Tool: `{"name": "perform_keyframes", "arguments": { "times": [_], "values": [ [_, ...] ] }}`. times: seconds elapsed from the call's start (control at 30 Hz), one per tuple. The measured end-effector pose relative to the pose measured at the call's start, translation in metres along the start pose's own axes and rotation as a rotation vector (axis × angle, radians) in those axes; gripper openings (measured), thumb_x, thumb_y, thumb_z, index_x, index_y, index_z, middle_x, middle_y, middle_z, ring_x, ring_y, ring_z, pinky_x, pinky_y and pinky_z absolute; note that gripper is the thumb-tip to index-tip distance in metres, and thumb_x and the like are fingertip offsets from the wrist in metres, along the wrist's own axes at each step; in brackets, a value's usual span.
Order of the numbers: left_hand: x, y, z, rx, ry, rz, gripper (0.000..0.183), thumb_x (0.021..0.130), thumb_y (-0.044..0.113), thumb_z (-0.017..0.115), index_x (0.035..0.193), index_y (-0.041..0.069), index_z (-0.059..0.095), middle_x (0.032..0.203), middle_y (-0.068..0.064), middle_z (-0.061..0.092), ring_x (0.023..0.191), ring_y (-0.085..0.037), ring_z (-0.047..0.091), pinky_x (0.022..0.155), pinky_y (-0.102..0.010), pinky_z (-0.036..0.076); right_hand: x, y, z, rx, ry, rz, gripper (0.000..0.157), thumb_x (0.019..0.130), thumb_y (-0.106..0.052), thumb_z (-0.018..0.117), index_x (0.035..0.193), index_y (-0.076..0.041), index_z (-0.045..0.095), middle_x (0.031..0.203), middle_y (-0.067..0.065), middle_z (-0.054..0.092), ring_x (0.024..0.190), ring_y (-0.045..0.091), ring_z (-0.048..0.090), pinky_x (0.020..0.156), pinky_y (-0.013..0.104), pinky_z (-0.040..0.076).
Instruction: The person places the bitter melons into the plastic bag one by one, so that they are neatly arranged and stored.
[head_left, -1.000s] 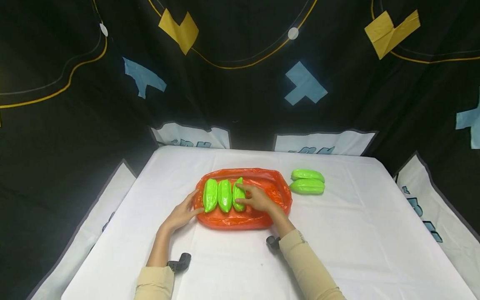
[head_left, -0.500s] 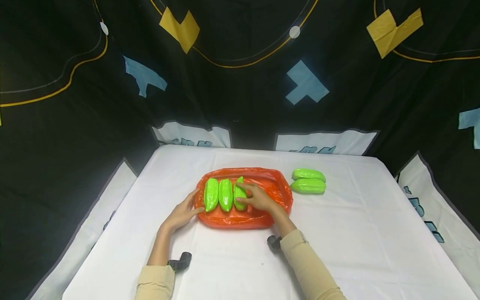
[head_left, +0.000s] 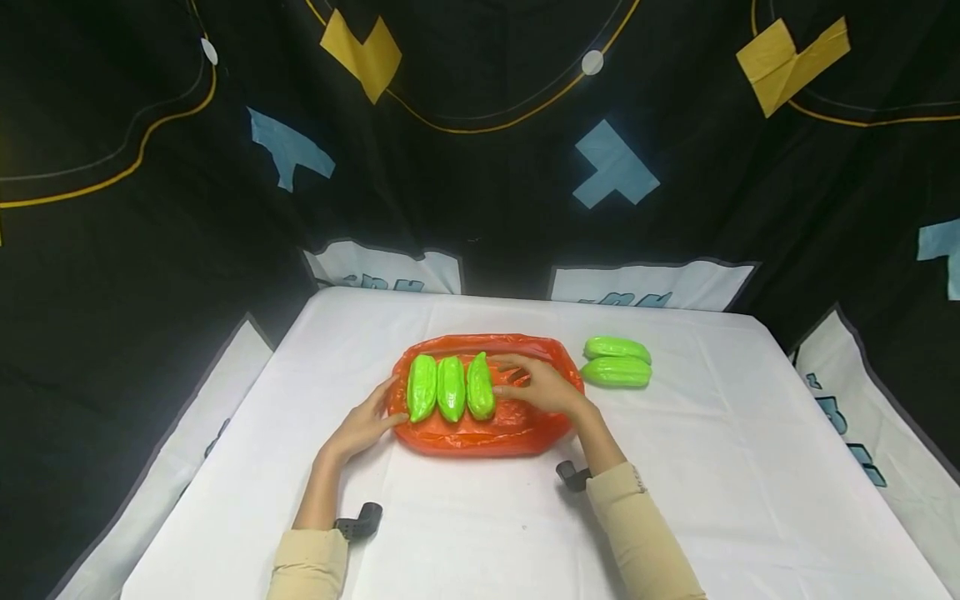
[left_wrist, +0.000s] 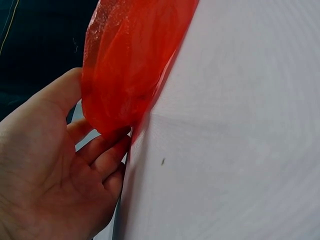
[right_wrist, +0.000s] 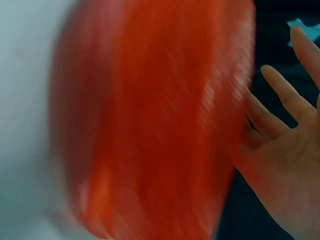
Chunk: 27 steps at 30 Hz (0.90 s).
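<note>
The left hand (head_left: 360, 429) gripped the left end of the red tray (head_left: 476, 445), thumb over the rim. The right hand (head_left: 546, 388), fingers parted and holding nothing, hung over the tray beside three green gourds (head_left: 452, 390) lying inside. Two more gourds (head_left: 617, 372) lay to the right on the table (head_left: 465, 533).

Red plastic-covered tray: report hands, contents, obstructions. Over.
Left hand touching left end of red plastic-covered tray; right hand open over right half. Three glossy green oblong items side by side inside; two matching items outside, right. Nothing visibly in the way.
</note>
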<state>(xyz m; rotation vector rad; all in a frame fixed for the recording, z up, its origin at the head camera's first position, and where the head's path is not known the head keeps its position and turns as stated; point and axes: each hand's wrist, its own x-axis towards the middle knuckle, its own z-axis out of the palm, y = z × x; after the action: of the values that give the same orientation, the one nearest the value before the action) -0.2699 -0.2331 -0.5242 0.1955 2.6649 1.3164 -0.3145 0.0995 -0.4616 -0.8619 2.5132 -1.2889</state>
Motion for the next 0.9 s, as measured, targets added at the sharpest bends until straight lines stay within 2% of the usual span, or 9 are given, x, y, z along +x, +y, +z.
{"name": "perform_keyframes", "arguments": {
  "times": [0.17, 0.3, 0.5, 0.63, 0.7, 0.8, 0.9],
  "values": [
    [0.001, -0.003, 0.0, -0.009, 0.0, 0.002, 0.082, 0.084, 0.046, 0.062, 0.148, 0.021, 0.019, 0.15, -0.016, 0.02, 0.133, -0.042, 0.021, 0.104, -0.062, 0.017, -0.009, -0.003, -0.024, -0.004, 0.053, -0.036, 0.052, 0.084, -0.026, 0.068, 0.131, -0.01, 0.051, 0.123, 0.013, 0.057, 0.108, 0.033, 0.054, 0.088, 0.046, 0.048],
    [0.001, -0.001, -0.001, -0.01, 0.004, 0.007, 0.081, 0.084, 0.046, 0.062, 0.148, 0.021, 0.019, 0.15, -0.015, 0.021, 0.133, -0.042, 0.021, 0.104, -0.062, 0.017, -0.018, -0.001, -0.046, -0.019, 0.111, -0.02, 0.049, 0.085, -0.023, 0.068, 0.129, -0.008, 0.053, 0.121, 0.012, 0.059, 0.107, 0.033, 0.055, 0.088, 0.045, 0.048],
    [0.001, 0.002, -0.003, -0.009, 0.005, -0.003, 0.082, 0.084, 0.046, 0.062, 0.148, 0.02, 0.019, 0.149, -0.017, 0.022, 0.133, -0.042, 0.022, 0.104, -0.061, 0.017, -0.032, 0.02, -0.075, -0.037, 0.237, 0.033, 0.045, 0.085, -0.02, 0.068, 0.127, -0.01, 0.055, 0.124, 0.011, 0.057, 0.107, 0.034, 0.053, 0.088, 0.048, 0.047],
    [0.001, 0.0, -0.003, -0.013, 0.003, -0.015, 0.082, 0.083, 0.047, 0.062, 0.148, 0.021, 0.019, 0.15, -0.015, 0.021, 0.134, -0.041, 0.021, 0.104, -0.062, 0.017, -0.044, 0.039, -0.086, -0.062, 0.354, 0.048, 0.041, 0.086, -0.027, 0.066, 0.124, -0.014, 0.058, 0.122, 0.009, 0.058, 0.108, 0.032, 0.053, 0.089, 0.052, 0.045],
    [0.001, -0.001, -0.002, -0.017, -0.002, -0.018, 0.083, 0.083, 0.048, 0.062, 0.148, 0.022, 0.019, 0.151, -0.015, 0.02, 0.134, -0.041, 0.02, 0.104, -0.062, 0.016, -0.05, 0.05, -0.087, -0.085, 0.406, 0.082, 0.041, 0.085, -0.034, 0.066, 0.122, -0.016, 0.06, 0.12, 0.006, 0.06, 0.108, 0.028, 0.053, 0.085, 0.056, 0.043],
    [0.0, -0.002, -0.001, -0.021, -0.004, -0.022, 0.082, 0.083, 0.047, 0.062, 0.148, 0.023, 0.019, 0.151, -0.014, 0.02, 0.134, -0.041, 0.02, 0.104, -0.062, 0.016, -0.059, 0.066, -0.089, -0.099, 0.429, 0.121, 0.041, 0.085, -0.035, 0.065, 0.12, -0.014, 0.061, 0.12, 0.008, 0.06, 0.11, 0.03, 0.051, 0.088, 0.059, 0.039],
    [-0.001, -0.001, -0.001, -0.014, -0.001, -0.021, 0.082, 0.084, 0.046, 0.062, 0.148, 0.022, 0.019, 0.151, -0.014, 0.02, 0.134, -0.041, 0.02, 0.104, -0.062, 0.016, -0.066, 0.078, -0.092, -0.127, 0.411, 0.165, 0.039, 0.086, -0.026, 0.066, 0.12, -0.01, 0.061, 0.126, 0.013, 0.056, 0.118, 0.035, 0.045, 0.095, 0.06, 0.033]
  ]
}}
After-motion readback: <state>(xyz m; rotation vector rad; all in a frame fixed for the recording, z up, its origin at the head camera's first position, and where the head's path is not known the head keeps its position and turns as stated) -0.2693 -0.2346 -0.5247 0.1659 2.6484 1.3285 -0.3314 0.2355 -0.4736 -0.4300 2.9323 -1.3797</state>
